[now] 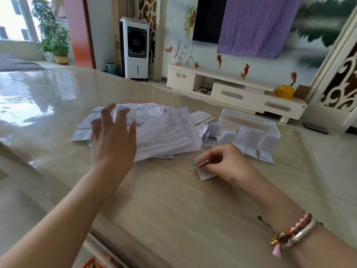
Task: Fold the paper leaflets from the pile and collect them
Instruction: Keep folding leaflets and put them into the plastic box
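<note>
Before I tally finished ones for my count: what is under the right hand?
The right hand pinches a small folded leaflet against the table. Only its lower printed edge and upper corner show; the fingers cover the rest.

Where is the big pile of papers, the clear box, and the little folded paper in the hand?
Pile of papers (164, 130): head view, on the top printed sheet.
Clear box (249, 120): head view, on its near wall.
Folded paper (205, 174): head view, on the lower corner showing below the right hand (222, 163).
</note>
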